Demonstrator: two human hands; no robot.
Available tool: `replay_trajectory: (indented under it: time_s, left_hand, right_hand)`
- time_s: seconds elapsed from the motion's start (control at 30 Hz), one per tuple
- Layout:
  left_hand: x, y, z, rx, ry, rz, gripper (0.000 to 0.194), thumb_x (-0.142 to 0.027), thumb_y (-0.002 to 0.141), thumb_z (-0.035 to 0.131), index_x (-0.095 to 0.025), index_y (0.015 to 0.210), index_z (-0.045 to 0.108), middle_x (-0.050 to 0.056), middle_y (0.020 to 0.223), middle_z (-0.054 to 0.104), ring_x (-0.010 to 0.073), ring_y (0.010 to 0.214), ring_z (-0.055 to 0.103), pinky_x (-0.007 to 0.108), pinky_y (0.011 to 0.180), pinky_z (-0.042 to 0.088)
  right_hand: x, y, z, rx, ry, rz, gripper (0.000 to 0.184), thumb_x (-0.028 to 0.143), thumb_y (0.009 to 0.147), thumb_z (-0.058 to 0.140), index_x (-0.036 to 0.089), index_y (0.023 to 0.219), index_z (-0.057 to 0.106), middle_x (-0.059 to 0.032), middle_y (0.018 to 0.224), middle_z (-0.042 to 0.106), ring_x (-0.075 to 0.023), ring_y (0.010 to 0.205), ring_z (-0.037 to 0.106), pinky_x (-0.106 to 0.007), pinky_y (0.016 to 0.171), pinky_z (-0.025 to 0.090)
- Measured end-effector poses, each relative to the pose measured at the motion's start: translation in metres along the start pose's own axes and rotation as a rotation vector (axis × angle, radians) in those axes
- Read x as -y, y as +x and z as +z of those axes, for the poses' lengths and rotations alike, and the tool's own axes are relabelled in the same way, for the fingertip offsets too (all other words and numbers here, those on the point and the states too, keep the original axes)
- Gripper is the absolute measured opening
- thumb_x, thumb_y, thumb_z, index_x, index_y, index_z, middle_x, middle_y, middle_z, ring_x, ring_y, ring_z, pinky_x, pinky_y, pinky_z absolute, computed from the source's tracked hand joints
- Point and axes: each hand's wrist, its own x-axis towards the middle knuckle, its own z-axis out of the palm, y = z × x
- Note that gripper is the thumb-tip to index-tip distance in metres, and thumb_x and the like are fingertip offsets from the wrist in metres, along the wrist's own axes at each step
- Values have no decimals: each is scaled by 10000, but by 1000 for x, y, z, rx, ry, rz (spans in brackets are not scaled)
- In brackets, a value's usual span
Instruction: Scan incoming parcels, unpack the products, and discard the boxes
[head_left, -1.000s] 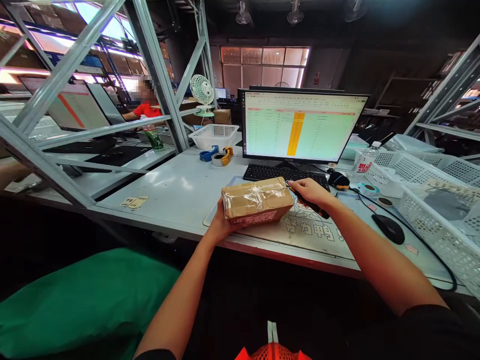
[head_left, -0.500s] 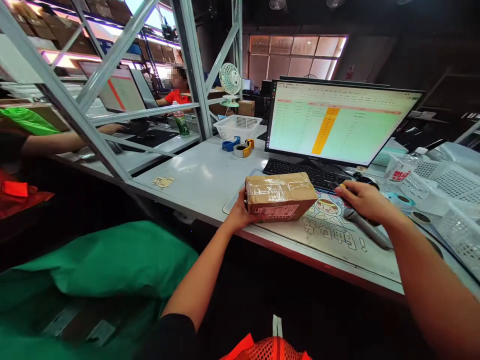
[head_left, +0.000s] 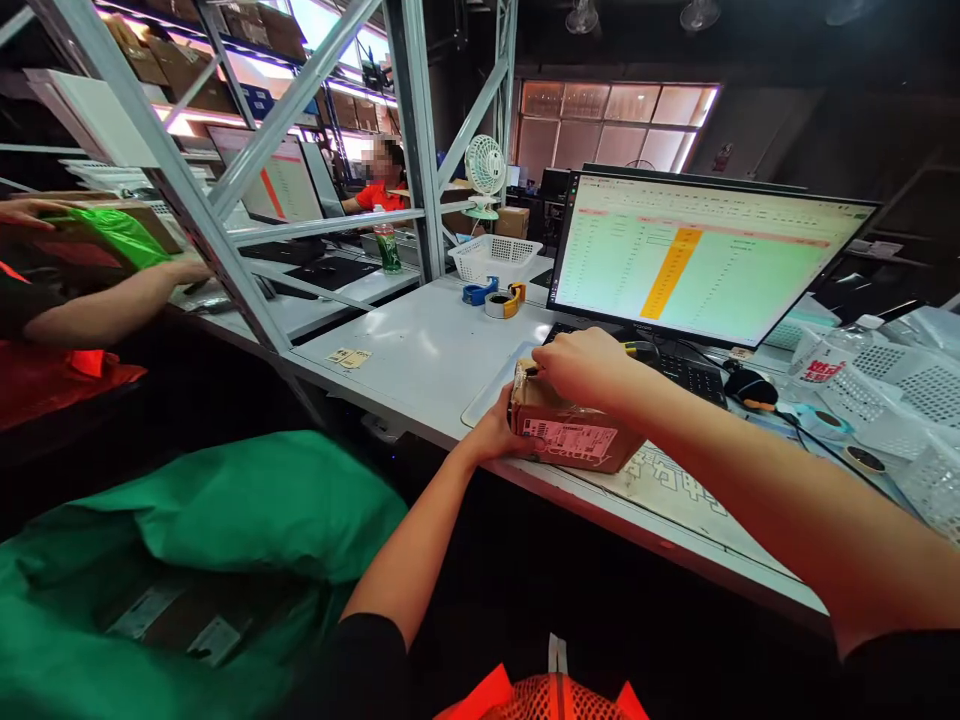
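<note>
A taped brown cardboard box (head_left: 581,440) with a printed label on its near side rests on the desk mat (head_left: 675,480) in front of the keyboard. My left hand (head_left: 496,432) grips the box's left end. My right hand (head_left: 585,366) lies closed over the top of the box, wrapped round a slim dark tool (head_left: 637,350) with a yellow band. The tool's tip touches the box's top left edge.
A monitor (head_left: 697,260) with a green and orange spreadsheet stands behind a keyboard (head_left: 694,375). Tape dispensers (head_left: 495,297), a white basket (head_left: 495,258) and a small fan (head_left: 485,170) sit further back. A green bag (head_left: 247,500) lies lower left. Another person's arms (head_left: 105,300) work at left. White baskets (head_left: 922,385) stand at right.
My right hand has swung left from the mat beside the box onto the box's top, bringing the tool tip to its left edge. The left hand has kept its grip on the box.
</note>
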Motion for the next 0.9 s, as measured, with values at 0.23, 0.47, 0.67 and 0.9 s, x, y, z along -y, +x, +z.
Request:
replay_trajectory:
  time_s: [0.23,0.47,0.67,0.9]
  left_hand:
    - [3,-1,1,-9,-13,-13,1301,-417,587,1024,-216,1653,304,161,1465,639,347,1295,668,480,1130,555]
    - [-4,1,0,14,-38,-43,1283,-442,608,1016,-239,1655,302,127,1424,665,325,1268,674,498,1163,529]
    - [5,4,-2,37,-172,-7,1356,-486,579,1036,-212,1673,282,178,1536,598,367,1423,592,533,1235,468]
    - [-14,-7,-6,-68,21,99,1622,-606,513,1047,-238,1765,84,246,1804,183,442,1653,273,604,1355,246]
  right_hand:
    - [-29,-37,9,125,-10,142,176,270,1011,647,215,1014,814,-166,913,776,-322,845,728,-388,705,429]
    - [-88,-121,19,341,-78,439,352,405,1073,446,238,1025,752,-116,917,778,-265,762,692,-336,610,345]
    - [-98,-166,77,-49,25,563,470,534,1067,390,239,1156,745,-135,1006,802,-312,857,733,-343,620,389]
    - [-107,-208,248,-92,278,719,740,634,954,208,209,1188,766,-223,877,758,-479,843,762,-634,746,595]
